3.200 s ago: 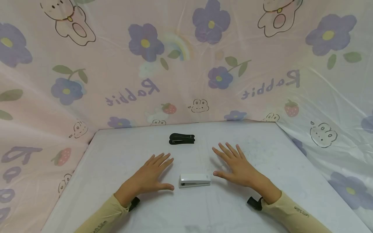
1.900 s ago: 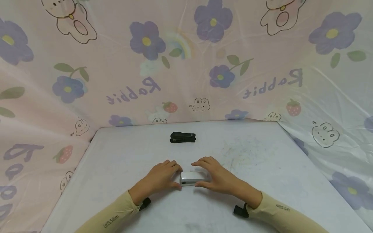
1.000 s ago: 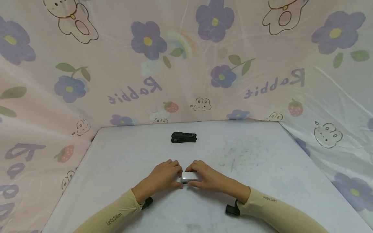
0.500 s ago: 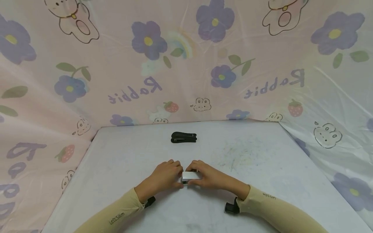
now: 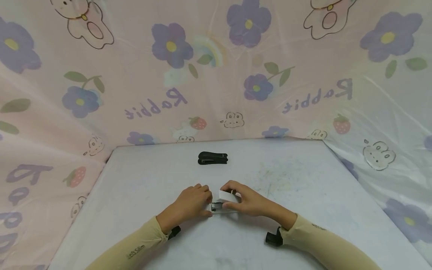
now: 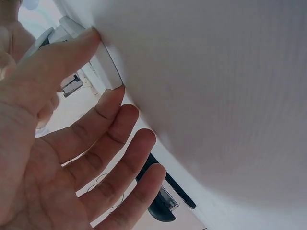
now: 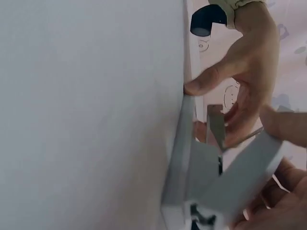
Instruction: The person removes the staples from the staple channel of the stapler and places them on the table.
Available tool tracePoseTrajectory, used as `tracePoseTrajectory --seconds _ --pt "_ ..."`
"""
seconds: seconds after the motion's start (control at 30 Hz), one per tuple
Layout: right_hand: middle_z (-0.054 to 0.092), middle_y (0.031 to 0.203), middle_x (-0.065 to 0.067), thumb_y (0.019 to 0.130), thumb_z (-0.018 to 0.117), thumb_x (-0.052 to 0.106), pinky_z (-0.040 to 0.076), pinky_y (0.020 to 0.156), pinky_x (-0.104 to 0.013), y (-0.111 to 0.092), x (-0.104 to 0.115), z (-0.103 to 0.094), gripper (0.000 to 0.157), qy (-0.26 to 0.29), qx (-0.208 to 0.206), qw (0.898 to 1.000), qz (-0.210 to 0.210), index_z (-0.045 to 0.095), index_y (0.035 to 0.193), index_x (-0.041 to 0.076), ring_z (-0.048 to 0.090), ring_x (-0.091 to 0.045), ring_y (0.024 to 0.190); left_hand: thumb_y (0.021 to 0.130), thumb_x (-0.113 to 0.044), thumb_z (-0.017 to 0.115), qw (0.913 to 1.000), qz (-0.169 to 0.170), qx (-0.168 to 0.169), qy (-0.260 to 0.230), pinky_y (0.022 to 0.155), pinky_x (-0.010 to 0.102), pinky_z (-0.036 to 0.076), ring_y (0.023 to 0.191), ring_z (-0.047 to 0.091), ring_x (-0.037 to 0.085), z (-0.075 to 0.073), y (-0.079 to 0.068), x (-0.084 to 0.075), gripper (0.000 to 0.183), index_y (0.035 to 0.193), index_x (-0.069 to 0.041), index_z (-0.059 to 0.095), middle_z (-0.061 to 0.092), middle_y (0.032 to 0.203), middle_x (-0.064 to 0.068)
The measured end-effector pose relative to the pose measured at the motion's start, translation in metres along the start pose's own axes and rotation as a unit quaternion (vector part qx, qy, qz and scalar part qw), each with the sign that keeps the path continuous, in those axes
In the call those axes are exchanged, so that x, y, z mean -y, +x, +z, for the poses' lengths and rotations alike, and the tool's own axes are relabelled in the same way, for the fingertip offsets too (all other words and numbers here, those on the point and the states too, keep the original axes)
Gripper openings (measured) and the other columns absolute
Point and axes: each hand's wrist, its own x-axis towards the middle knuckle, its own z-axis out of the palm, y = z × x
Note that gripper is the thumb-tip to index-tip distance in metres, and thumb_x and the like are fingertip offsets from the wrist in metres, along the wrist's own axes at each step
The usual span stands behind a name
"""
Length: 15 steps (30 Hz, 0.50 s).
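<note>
A white stapler lies on the table in the head view, its cover raised at a slant above its base. My left hand pinches the front end of the base between thumb and index finger; the left wrist view shows the other fingers extended beside it. With thumb and fingers, my right hand grips the lifted cover. Between cover and base, the metal staple magazine shows in the right wrist view. The stapler's hinge end is partly hidden by my right hand in the head view.
A black stapler lies farther back on the white table. Behind and at the sides hangs a printed cloth with flowers and rabbits. Each wrist carries a small black camera, such as the right one.
Both hands came in from apart and took hold of the white stapler. Since half a second ago, my right hand has raised the cover, exposing the magazine. My left hand stayed at the front end.
</note>
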Motion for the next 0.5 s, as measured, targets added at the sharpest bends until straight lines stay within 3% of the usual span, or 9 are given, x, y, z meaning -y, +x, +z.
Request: tracePoseTrajectory --seconds 0.3,0.5 --pt "0.062 0.114 0.012 0.098 0.083 0.023 0.053 0.092 -0.041 -0.011 0.007 -0.027 0.032 -0.047 -0.029 0.998 -0.023 0.060 0.120 0.023 0.059 -0.013 0.105 0.080 -0.045 0.096 0.9999 -0.005 -0.004 0.010 0.075 0.033 0.054 0.086 0.057 0.015 0.002 -0.001 0.000 0.039 0.093 -0.018 0.071 0.063 0.096 -0.005" --pt "0.064 0.111 0.011 0.096 0.084 0.022 0.054 0.090 -0.040 -0.021 0.012 -0.044 0.030 -0.073 -0.032 0.997 -0.022 0.061 0.115 0.015 0.061 -0.016 0.101 0.079 -0.043 0.096 0.9999 -0.005 -0.005 0.007 0.074 0.032 0.053 0.085 0.056 0.014 0.001 -0.001 -0.001 0.039 0.093 -0.017 0.071 0.063 0.095 -0.005"
